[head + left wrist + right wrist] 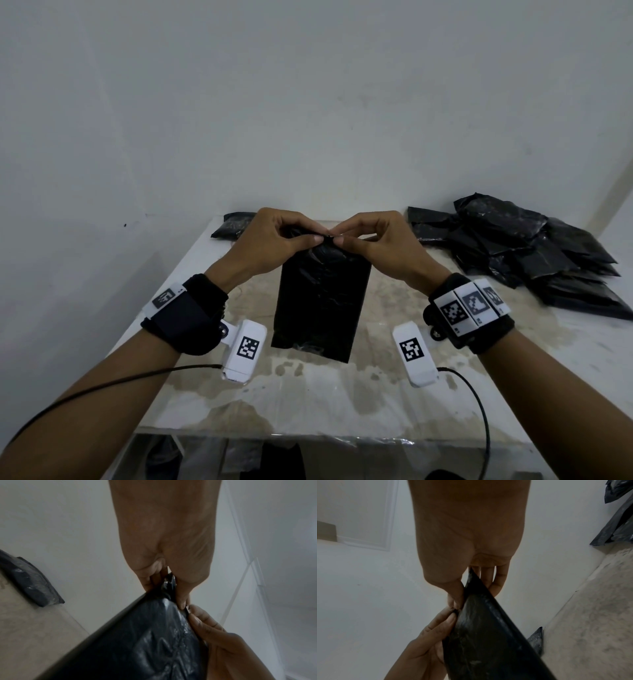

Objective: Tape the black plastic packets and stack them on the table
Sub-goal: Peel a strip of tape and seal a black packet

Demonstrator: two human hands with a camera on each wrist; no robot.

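Above the middle of the stained table (342, 394), a black plastic packet (322, 301) hangs upright, clear of the surface, held by its gathered top edge. Left hand (274, 236) pinches that edge between thumb and curled fingers; right hand (376, 236) pinches it just beside, the two thumb tips nearly touching. Fingertips of both hands are partly hidden by the crumpled plastic, so the exact fold of the top cannot be made out. No strip of tape can be identified in any view; the spot between the thumbs is too small and dark to tell. At far right lies a loose heap of black packets (520, 253), its right end cut off by the frame edge. One further single packet (233, 224) lies at far left against the wall (308, 102), partly hidden behind the left hand. Both wrist views are dim and show only palm, fingers and glossy plastic at close range.
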